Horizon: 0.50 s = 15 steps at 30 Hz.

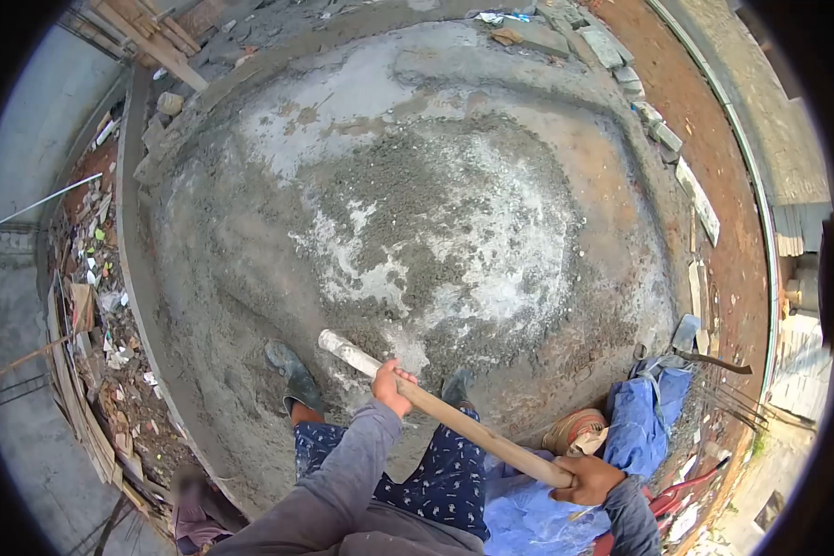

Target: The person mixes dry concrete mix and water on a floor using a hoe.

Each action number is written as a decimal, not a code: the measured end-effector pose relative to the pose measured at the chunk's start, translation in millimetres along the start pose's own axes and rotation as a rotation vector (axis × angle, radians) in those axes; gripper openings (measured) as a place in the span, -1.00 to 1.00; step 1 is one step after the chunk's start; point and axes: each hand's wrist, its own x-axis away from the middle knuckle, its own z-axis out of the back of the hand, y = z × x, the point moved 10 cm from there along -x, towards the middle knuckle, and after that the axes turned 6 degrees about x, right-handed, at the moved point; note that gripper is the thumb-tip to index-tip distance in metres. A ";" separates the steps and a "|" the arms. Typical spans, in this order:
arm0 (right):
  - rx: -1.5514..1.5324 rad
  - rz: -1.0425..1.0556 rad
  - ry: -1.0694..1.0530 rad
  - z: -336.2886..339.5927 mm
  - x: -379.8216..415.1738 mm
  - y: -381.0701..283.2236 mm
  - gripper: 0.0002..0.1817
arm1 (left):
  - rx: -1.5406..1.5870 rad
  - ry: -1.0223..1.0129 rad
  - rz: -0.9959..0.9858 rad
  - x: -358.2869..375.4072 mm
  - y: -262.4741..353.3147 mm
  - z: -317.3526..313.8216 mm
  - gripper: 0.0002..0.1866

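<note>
Both my hands are wrapped round a long wooden tool handle (477, 432). It runs slantwise in front of my legs, its whitish, smeared end pointing to the upper left. My left hand (394, 387) grips it a little below that end, and my right hand (588, 479) closes round the lower right end. No blade or tool head can be made out. Beyond the handle lies a broad low heap of grey sandy mix (435, 222) with patches of white powder (505, 278). My boots (295, 378) stand at its near edge.
A blue tarp (639, 422) and a striped sack (573, 428) lie at right. A low concrete edge (144, 315) runs along the left, with rubble and planks (79, 389) beyond. Blocks (663, 134) line the right side. Wooden poles (157, 42) lean at the upper left.
</note>
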 end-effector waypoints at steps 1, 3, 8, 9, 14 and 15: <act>0.009 0.097 0.112 25.7 19.9 39.2 -0.62 | 0.001 -0.062 -0.006 21.7 -32.6 -30.6 -0.81; 0.170 -0.024 0.245 87.1 40.9 124.0 -0.68 | 0.039 -0.193 -0.026 59.7 -88.6 -93.6 -0.82; 0.601 -0.121 0.673 184.1 23.2 231.2 -0.75 | 0.053 -0.420 -0.026 128.6 -140.5 -182.7 -0.82; 0.607 -0.076 0.750 184.1 16.7 231.2 -0.75 | 0.068 -0.416 -0.074 144.4 -131.0 -176.8 -0.81; 0.482 0.118 0.641 115.2 -27.2 160.0 -0.70 | 0.053 -0.377 -0.287 177.3 -25.2 -111.3 -0.73; 0.476 0.136 0.613 94.4 -28.5 140.3 -0.68 | 0.083 -0.323 -0.331 189.3 -4.0 -88.9 -0.73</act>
